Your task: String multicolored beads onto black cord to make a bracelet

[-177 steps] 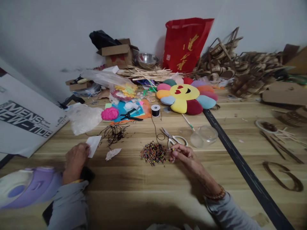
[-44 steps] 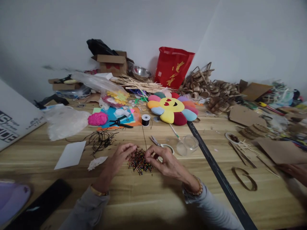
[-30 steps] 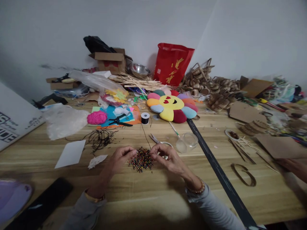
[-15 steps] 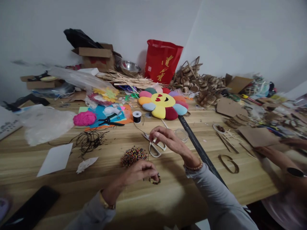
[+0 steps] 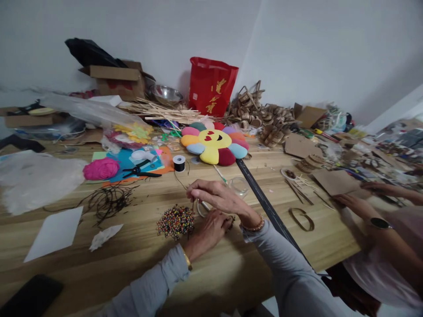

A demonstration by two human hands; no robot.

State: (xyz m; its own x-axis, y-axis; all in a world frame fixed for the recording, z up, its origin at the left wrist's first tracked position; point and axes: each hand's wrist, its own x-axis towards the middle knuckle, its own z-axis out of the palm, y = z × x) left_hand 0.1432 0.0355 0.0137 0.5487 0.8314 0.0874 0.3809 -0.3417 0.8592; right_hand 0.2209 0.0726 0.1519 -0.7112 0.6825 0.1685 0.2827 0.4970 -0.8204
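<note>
My right hand is closed in a pinch on a thin black cord that runs back to a black thread spool. Just beneath it, my left hand is closed on a short strand of threaded beads. To the left of both hands, a pile of loose coloured beads lies on the wooden table. White-handled scissors are mostly hidden under my right hand.
A clear round container and a flower cushion lie beyond my hands. To the left are tangled black cord, white paper and pliers. Another person's hand rests at the right, by cardboard pieces.
My view has swung right. My left hand left the sheet of white paper, joined my right hand at the bead pile, picked up a beaded strand and now sits under my right hand.
</note>
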